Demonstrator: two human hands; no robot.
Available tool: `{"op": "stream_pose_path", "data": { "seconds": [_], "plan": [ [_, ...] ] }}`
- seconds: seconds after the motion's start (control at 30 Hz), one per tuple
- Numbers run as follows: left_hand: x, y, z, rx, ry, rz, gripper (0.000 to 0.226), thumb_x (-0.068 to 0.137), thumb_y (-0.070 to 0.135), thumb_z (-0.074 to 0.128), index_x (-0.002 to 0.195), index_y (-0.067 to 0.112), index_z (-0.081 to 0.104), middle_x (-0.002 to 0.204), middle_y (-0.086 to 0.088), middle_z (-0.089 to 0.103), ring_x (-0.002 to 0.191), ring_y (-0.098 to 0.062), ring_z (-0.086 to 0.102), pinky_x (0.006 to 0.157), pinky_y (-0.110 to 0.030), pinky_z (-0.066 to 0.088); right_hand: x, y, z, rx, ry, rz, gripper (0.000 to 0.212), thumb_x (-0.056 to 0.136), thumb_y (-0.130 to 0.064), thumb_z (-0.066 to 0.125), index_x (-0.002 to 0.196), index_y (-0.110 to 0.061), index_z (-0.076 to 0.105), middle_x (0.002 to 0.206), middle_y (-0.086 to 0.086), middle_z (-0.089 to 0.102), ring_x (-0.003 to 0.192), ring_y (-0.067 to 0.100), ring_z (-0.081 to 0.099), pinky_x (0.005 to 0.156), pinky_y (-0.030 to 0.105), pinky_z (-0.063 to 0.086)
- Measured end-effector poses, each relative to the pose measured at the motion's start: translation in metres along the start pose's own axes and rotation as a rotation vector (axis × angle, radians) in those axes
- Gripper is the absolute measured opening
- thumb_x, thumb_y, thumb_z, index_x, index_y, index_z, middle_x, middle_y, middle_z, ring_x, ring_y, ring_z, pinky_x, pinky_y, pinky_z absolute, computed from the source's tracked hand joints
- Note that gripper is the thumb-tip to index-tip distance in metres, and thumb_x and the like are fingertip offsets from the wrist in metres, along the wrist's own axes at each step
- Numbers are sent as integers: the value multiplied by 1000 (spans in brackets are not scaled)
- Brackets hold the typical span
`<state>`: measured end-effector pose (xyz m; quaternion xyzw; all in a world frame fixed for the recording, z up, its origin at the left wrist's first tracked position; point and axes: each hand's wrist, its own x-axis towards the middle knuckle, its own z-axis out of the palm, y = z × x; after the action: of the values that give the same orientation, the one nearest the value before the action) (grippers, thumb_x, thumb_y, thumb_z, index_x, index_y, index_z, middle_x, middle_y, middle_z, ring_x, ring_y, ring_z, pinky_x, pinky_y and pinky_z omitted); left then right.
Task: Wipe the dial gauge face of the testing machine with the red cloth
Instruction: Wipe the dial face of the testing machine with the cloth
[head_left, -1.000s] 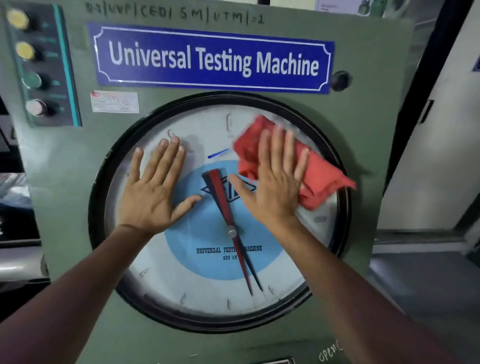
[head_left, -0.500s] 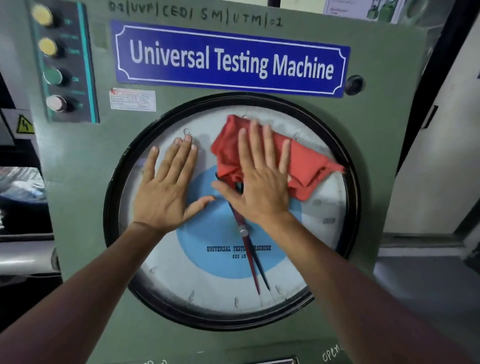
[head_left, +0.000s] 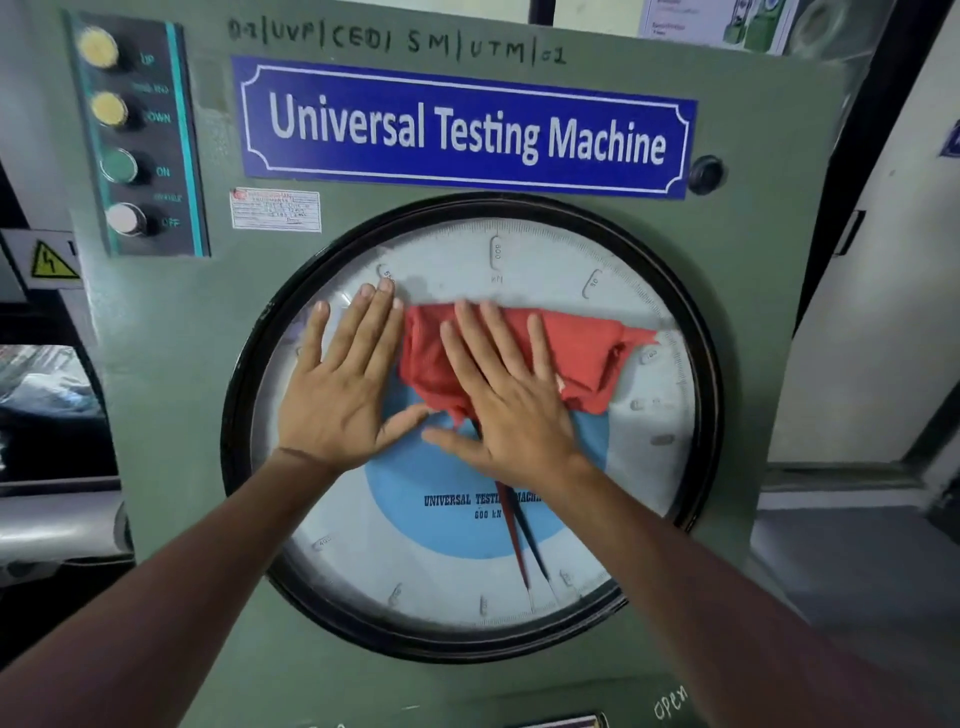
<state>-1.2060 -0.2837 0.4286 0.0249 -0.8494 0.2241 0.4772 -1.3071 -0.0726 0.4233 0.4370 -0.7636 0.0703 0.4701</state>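
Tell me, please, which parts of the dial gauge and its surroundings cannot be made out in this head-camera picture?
- Dial gauge face: its middle is hidden by the red cloth, the right hand and the left hand.
- Pointers: only the lower ends show; the right wrist covers the hub.
- White label: print too small and blurred.
- Button panel: small captions blurred.
- Chalk word: nearly cut off by the bottom edge.

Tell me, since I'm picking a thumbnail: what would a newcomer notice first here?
Probably the red cloth, pressed flat against the upper middle of the big round dial gauge face by the right hand. The left hand lies bare on the glass beside it, and the blue "Universal Testing Machine" sign spans the green panel above.
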Motion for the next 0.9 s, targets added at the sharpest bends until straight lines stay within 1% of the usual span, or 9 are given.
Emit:
{"op": "stream_pose_path", "data": {
  "seconds": [0.1, 0.27, 0.37, 0.43, 0.5, 0.6, 0.7, 0.8, 0.9],
  "plan": [
    [0, 4, -1, -3, 5, -30, 109, 95, 83, 33, 168, 4, 18, 178, -13, 11, 166, -28, 15, 133, -59, 13, -35, 34, -9, -48, -72, -96, 100, 99, -83, 35, 173, -17, 19, 184, 6, 13, 171, 27, 8, 133, 67, 14],
    [0, 5, -3, -13, 23, -33, 88, 104, 65, 29, 168, 5, 20, 178, -12, 14, 165, -28, 16, 134, -57, 11, 33, 8, -11, 11, 40, 134, 108, 96, -88, 30, 173, -12, 20, 183, 10, 9, 171, 32, 7, 133, 68, 5],
    [1, 5, -3, -36, 24, -29, 78, 105, 52, 33, 167, 5, 24, 177, -12, 14, 165, -28, 15, 133, -57, 10, 29, -4, -8, 5, 8, -45, 107, 96, -86, 35, 172, -12, 23, 183, 10, 15, 170, 32, 10, 134, 68, 5],
    [1, 6, -4, -34, 30, -40, 77, 105, 49, 37, 167, 5, 25, 177, -13, 15, 165, -27, 15, 134, -56, 10, 15, 19, -12, -46, -28, -212, 102, 98, -84, 37, 173, -16, 22, 183, 7, 16, 170, 30, 12, 135, 65, 5],
    [2, 6, -4, -32, 32, -56, 77, 104, 48, 35, 168, 6, 23, 178, -12, 15, 165, -25, 12, 135, -54, 6, 29, 42, -18, -90, -21, -259, 98, 99, -80, 38, 173, -19, 19, 183, 5, 15, 170, 29, 13, 135, 63, 6],
    [2, 5, -1, -43, 26, -53, 79, 103, 49, 34, 169, 8, 18, 178, -11, 14, 166, -23, 10, 135, -51, 2, 45, 71, -21, -109, 60, -65, 92, 104, -76, 35, 174, -19, 17, 183, 5, 16, 170, 28, 12, 135, 63, 10],
    [0, 4, 1, -38, 19, -55, 80, 104, 50, 32, 170, 9, 15, 179, -10, 11, 166, -25, 10, 135, -53, 4, -15, 88, -12, -88, 116, 231, 87, 108, -70, 36, 173, -15, 19, 183, 8, 17, 170, 29, 13, 134, 64, 14],
    [0, 5, 1, -36, 21, -57, 79, 105, 51, 29, 169, 8, 15, 179, -9, 9, 166, -25, 10, 134, -56, 8, -84, 69, 1, -20, 80, 537, 84, 109, -66, 31, 172, -11, 25, 181, 13, 22, 168, 36, 20, 131, 68, 18],
    [0, 7, 0, -38, 26, -58, 78, 105, 51, 29, 169, 7, 17, 178, -9, 11, 166, -23, 6, 133, -59, 13, -73, 47, 4, 7, 58, 678, 85, 108, -66, 24, 171, -9, 23, 181, 15, 22, 168, 39, 19, 129, 72, 17]
  ]
}}
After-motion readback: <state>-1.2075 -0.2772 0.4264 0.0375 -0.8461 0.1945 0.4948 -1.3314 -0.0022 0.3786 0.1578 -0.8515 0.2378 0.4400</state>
